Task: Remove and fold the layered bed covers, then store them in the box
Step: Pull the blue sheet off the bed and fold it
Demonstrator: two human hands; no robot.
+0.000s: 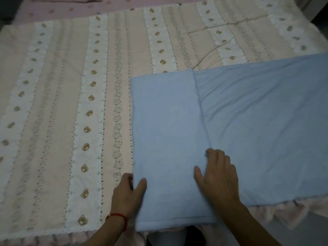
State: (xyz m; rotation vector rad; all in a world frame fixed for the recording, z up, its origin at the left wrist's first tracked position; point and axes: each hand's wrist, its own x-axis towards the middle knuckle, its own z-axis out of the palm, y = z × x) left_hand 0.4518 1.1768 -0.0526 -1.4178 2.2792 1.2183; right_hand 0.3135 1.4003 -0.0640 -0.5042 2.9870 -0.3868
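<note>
blue cover [248, 121]: lying on the near right part of the bed, partly folded. Left end is doubled over into a thicker rectangular panel; the rest is trailing off to the right in a single flatter layer, running out of frame.
fold edge: running from the far side down toward the right hand, slightly diagonal, with creases fanning out to its right.
left hand [126, 194]: gripping the left edge of the folded panel near its front corner. Thumb is lying on top of the fabric, fingers are tucking under the edge. Narrow pinch, holding the cover.
right hand [217, 174]: pressing flat on top of the cover at the near end of the fold line. Fingers are mostly extended and spread, thumb out to the left. Not clutching anything.
red string bracelet [117, 218]: sitting on the left wrist.
striped bear-print cover [71, 103]: spreading flat across the bed under the blue one, peach and white stripes, scalloped trim along the near edge.
pink sheet [71, 6]: showing at the far edge beyond the striped cover.
box: not seeing it in this view.
</note>
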